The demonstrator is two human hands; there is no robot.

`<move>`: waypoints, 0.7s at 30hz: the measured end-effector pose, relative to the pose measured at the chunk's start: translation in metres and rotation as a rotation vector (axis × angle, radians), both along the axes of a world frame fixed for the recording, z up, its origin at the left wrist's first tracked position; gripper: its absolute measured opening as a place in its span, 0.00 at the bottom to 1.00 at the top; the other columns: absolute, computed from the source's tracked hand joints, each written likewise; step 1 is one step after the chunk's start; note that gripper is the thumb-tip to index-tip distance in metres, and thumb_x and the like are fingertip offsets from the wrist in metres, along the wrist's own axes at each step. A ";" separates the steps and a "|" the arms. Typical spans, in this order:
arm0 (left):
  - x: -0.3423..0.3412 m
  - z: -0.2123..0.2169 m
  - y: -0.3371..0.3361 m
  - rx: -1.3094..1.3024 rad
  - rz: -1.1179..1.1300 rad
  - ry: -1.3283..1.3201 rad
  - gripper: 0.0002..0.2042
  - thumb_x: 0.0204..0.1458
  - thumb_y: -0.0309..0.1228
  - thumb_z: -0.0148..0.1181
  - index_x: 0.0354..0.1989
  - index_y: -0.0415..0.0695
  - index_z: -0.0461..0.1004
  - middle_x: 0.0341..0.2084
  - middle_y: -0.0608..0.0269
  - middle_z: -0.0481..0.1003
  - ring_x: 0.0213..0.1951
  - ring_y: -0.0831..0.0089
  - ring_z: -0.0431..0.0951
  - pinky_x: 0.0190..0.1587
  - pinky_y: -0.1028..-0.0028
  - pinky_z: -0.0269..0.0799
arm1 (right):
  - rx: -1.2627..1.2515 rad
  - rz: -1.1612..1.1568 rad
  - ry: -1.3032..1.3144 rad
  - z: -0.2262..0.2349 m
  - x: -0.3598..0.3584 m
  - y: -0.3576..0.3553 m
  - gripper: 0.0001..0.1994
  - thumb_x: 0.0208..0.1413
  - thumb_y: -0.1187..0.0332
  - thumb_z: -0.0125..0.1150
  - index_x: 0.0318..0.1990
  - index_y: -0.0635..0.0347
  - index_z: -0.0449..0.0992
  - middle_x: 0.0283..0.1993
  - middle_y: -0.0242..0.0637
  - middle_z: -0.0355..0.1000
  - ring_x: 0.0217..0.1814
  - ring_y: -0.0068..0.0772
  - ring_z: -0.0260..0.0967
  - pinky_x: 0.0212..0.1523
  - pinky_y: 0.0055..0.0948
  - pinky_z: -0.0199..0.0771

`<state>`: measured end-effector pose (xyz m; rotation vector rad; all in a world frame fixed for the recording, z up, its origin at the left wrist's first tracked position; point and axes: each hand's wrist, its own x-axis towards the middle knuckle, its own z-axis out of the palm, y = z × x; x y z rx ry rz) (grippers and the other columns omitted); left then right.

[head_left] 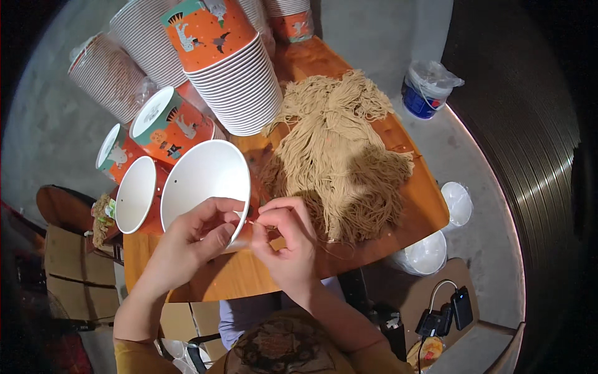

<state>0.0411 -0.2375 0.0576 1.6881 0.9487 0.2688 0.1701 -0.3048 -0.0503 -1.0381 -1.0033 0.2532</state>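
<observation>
A paper bucket with a white inside and an orange outside lies tilted on the table, its mouth toward me. A small dark hole shows in its wall. My left hand is closed at its near right rim, with fingers reaching inside; whether these also hold something small is hidden. Just outside that rim, my right hand pinches the end of a thin tan cord. A loose loop of cord trails to the right of it. The big heap of tan cord lies beyond my right hand.
Behind the bucket stand a tall stack of nested paper buckets and several more stacks. Another white-lined bucket lies at the left. The wooden table ends at the right, where a plastic pail and a white bucket stand lower down.
</observation>
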 end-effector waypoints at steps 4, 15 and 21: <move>0.005 0.002 0.000 -0.004 0.012 0.009 0.13 0.61 0.25 0.52 0.53 0.38 0.68 0.38 0.71 0.70 0.42 0.83 0.69 0.47 0.81 0.66 | -0.022 0.035 0.061 -0.003 -0.001 0.002 0.09 0.44 0.82 0.62 0.34 0.61 0.72 0.40 0.39 0.67 0.38 0.33 0.69 0.37 0.28 0.71; 0.006 -0.006 0.008 -0.048 -0.024 -0.079 0.10 0.60 0.22 0.53 0.50 0.37 0.68 0.38 0.70 0.71 0.41 0.83 0.71 0.46 0.81 0.69 | 0.021 0.009 0.000 -0.004 0.000 0.008 0.11 0.44 0.84 0.63 0.35 0.62 0.71 0.41 0.36 0.65 0.27 0.24 0.66 0.26 0.22 0.70; 0.008 -0.005 0.013 0.026 -0.065 0.017 0.07 0.60 0.24 0.53 0.45 0.38 0.69 0.36 0.70 0.71 0.39 0.84 0.71 0.44 0.81 0.69 | 0.027 0.014 -0.029 -0.002 0.000 0.009 0.11 0.44 0.83 0.63 0.35 0.62 0.71 0.41 0.36 0.64 0.28 0.24 0.67 0.26 0.23 0.70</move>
